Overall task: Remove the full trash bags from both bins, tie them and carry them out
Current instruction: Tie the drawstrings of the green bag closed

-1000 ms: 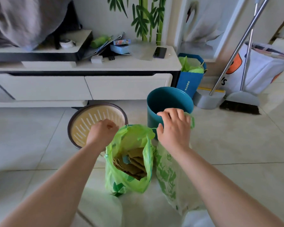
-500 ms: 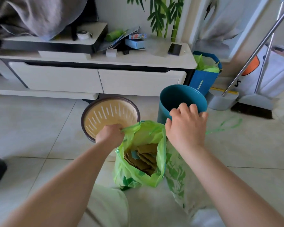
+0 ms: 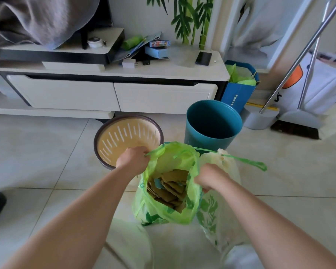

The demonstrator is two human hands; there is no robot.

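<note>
A bright green trash bag [image 3: 163,212] stands open on the floor in front of me, with brown cardboard scraps inside. My left hand [image 3: 133,159] grips its left rim and my right hand [image 3: 209,176] grips its right rim. Beside it on the right stands a pale bag [image 3: 217,216] with green leaf print; its green drawstring loop [image 3: 258,165] trails out to the right. Behind the bags stand two bins without liners: a beige slotted bin [image 3: 128,136] with a dark rim and a teal bin [image 3: 213,123].
A low white TV cabinet [image 3: 113,92] runs along the wall with a phone [image 3: 203,58] and small boxes on top. A blue paper bag [image 3: 239,90], a dustpan [image 3: 260,117], a broom [image 3: 297,125] and a large white sack [image 3: 322,84] stand at the right.
My right hand has come down from the pale bag's top near the teal bin to the green bag's right rim. The green drawstring loop now lies stretched out to the right.
</note>
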